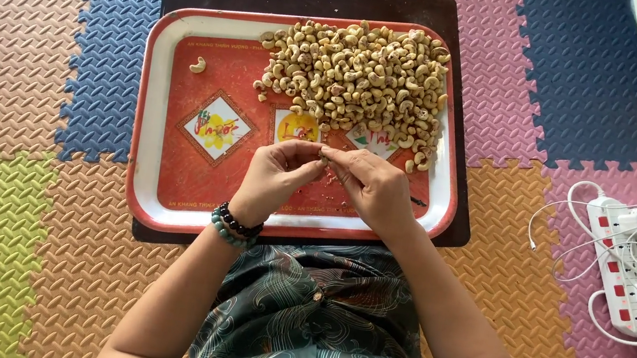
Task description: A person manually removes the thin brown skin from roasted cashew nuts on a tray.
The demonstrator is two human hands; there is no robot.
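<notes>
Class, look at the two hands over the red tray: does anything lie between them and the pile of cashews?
Nothing visible does. The left hand and right hand meet just below the cashew pile; only bare red tray separates them.

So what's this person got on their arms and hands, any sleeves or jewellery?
Both forearms are bare, with no sleeves reaching them. The left hand has two beaded bracelets at the wrist, one dark, one greenish-teal. The right hand wears no bracelet or glove that shows.
</notes>
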